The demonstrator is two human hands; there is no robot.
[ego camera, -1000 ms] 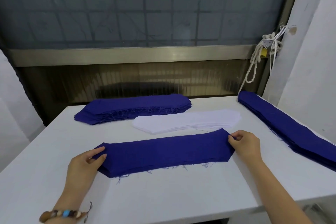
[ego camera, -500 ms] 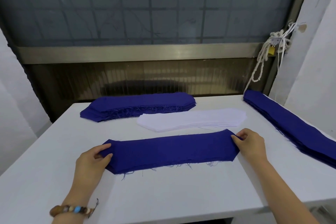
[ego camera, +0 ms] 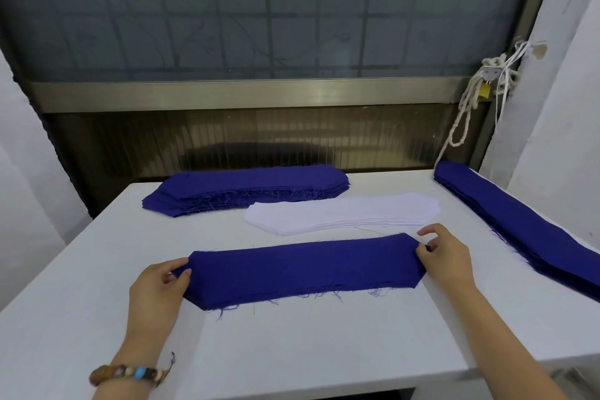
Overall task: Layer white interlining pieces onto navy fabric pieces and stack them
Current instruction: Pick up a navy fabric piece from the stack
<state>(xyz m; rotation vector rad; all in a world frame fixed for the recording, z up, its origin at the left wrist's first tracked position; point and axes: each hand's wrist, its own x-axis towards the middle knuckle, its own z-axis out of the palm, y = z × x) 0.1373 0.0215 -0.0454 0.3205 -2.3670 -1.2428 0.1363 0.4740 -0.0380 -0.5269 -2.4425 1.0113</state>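
A single navy fabric piece (ego camera: 302, 273) lies flat on the white tabletop (ego camera: 292, 351), lengthwise along the near edge and about midway between the left and right edges, with frayed threads hanging from its near side; the left hand (ego camera: 157, 289) grips its left pointed end, fingers curled on the cloth, and the right hand (ego camera: 446, 258) pinches its right pointed end with the thumb on top (the index finger is raised clear of the cloth). Just beyond it, apart from it, lies the stack of white interlining pieces (ego camera: 341, 213); behind that, along the far edge and touching the white stack's far side, is a thick pile of navy pieces (ego camera: 250, 187); a second navy pile (ego camera: 519, 227) runs along the right edge from the far right corner. A beaded bracelet (ego camera: 130, 373) circles the left wrist; a knotted white rope (ego camera: 467, 114) and a brass padlock (ego camera: 485, 91) hang on the window frame above the far right corner.
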